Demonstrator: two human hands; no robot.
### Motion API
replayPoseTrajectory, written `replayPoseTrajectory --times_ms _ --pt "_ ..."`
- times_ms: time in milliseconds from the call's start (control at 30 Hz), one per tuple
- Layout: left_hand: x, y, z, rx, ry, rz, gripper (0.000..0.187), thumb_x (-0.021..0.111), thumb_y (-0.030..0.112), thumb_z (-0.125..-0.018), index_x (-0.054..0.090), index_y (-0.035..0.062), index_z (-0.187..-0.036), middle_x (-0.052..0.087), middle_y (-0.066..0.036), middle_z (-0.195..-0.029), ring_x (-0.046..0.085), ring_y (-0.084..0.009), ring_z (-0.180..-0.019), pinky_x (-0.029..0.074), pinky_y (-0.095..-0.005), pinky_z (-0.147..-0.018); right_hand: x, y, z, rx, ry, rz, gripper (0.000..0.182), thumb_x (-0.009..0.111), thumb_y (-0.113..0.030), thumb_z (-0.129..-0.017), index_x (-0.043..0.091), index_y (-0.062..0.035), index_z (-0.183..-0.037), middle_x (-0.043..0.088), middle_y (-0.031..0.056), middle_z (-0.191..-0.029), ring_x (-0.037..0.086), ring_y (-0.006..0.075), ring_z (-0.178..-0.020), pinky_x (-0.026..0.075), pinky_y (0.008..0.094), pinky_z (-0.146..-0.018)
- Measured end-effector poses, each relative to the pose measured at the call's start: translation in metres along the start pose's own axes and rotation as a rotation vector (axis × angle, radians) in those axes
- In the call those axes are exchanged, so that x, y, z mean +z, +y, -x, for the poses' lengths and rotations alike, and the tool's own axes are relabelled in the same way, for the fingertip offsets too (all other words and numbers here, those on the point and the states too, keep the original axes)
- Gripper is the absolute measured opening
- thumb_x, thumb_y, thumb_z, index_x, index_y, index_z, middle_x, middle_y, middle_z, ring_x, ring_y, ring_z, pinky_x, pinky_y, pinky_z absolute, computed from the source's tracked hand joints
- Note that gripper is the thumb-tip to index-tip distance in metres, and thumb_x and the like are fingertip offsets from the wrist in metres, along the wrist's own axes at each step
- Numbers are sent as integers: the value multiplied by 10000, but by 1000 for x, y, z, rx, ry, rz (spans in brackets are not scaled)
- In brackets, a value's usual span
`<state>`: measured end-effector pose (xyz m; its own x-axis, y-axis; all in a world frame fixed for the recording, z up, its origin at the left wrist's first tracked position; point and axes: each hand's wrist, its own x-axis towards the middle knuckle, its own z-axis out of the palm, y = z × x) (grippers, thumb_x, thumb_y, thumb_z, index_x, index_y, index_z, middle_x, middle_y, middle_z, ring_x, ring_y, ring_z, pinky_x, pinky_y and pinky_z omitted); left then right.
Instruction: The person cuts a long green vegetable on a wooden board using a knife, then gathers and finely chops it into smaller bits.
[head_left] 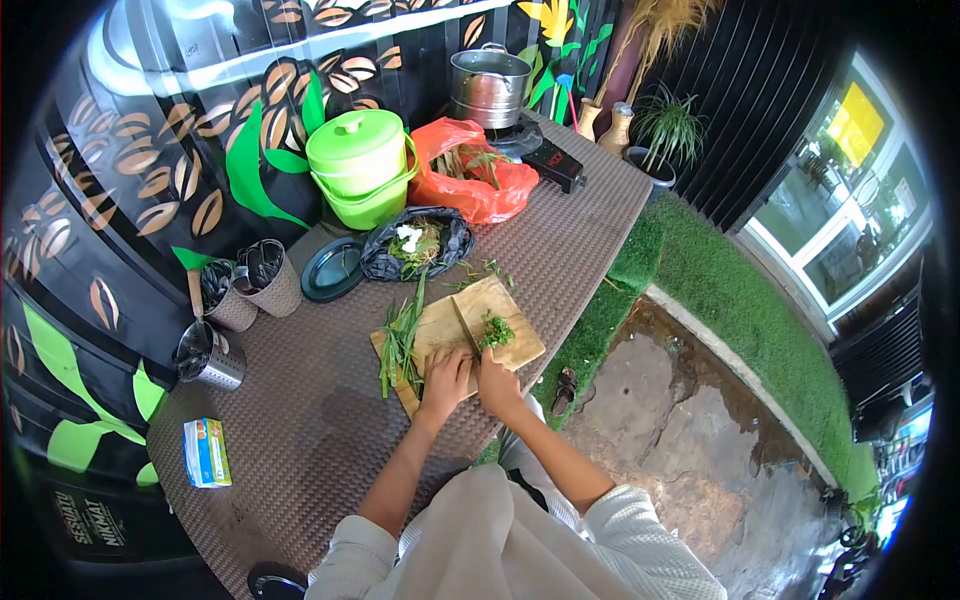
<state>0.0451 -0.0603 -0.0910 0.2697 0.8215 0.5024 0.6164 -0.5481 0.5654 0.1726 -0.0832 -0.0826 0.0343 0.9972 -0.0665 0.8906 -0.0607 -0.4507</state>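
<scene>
A wooden cutting board [483,300] lies at an angle near the table's right edge. My right hand [494,378] is closed around the handle of a knife [464,322], its blade pointing away from me across the board. Chopped greens [495,331] sit in a small pile just right of the blade. My left hand [446,380] rests on the board left of the knife, fingers extended and slightly apart; whatever lies beneath them is hidden. Long green leaves [402,345] spread over the board's left side, beside my left hand.
Behind the board are a black plastic bag [375,255] of plant scraps, a dark lid [332,270], a green lidded bucket [358,165], a red bag [500,203] and a steel pot [490,88] on a stove. Cutlery holders [270,285] and a small carton [206,453] stand left.
</scene>
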Motion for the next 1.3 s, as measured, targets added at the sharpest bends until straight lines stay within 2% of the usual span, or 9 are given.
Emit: replayPoseTrajectory --times_ms 233,400,533,633,767,833,1067,1233,1300 --pt "4 -7 1 7 19 36 155 579 81 -850 590 50 -1001 645 -98 -906 549 -313 -918 401 -420 -830 8 -4 23 73 -23 68 289 456 -137 -898 368 3 -1136 653 251 -764 663 418 -736 537 497 -612" --pt "2 -6 2 -95 -30 62 317 575 68 -853 535 70 -1167 624 -150 -1002 537 -370 -961 410 -456 -861 3 6 3 -26 -77 11 440 456 -143 -898 314 20 -1281 658 266 -797 667 412 -743 535 500 -630" --pt "5 -9 3 -141 -51 62 406 591 70 -846 484 84 -1238 591 -186 -1085 517 -406 -1030 408 -476 -898 1 -12 31 82 -47 86 370 471 -94 -869 354 -10 -1210 661 250 -781 677 393 -736 552 474 -626" --pt "5 -9 4 -130 -61 77 389 587 70 -851 486 82 -1226 596 -185 -1072 518 -405 -1023 409 -475 -893 12 0 14 6 -82 45 487 444 -156 -910 281 36 -1327 656 280 -807 666 421 -725 537 518 -614" --pt "4 -8 3 -144 -61 88 362 588 81 -855 492 81 -1205 597 -186 -1061 519 -409 -1016 410 -472 -887 3 -3 13 2 -91 12 495 445 -154 -909 270 38 -1331 655 281 -802 668 419 -730 541 509 -617" --pt "4 -9 3 -140 -49 62 345 597 76 -851 495 78 -1180 598 -188 -1046 523 -416 -999 410 -475 -874 0 -17 28 112 -37 -1 339 466 -113 -879 360 6 -1179 662 240 -775 678 385 -722 554 461 -618" --pt "8 -16 1 -177 14 130 350 661 -20 -780 481 38 -1074 644 -144 -936 603 -349 -910 440 -423 -820 17 -3 19 30 -16 -10 340 438 -135 -901 356 11 -1197 651 270 -762 657 437 -741 536 515 -636" --pt "4 -13 2 -215 72 314 285 691 -29 -762 523 15 -987 664 -127 -851 664 -271 -757 485 -361 -664 16 -5 20 87 -31 -21 273 440 -149 -910 371 -5 -1132 649 257 -751 656 438 -736 529 521 -629" --pt "5 -12 3 -239 63 288 251 674 -21 -768 539 26 -974 663 -117 -846 629 -294 -828 455 -390 -735 12 -3 15 53 -15 -25 281 440 -154 -913 367 -5 -1140 650 258 -756 655 440 -736 527 522 -631"
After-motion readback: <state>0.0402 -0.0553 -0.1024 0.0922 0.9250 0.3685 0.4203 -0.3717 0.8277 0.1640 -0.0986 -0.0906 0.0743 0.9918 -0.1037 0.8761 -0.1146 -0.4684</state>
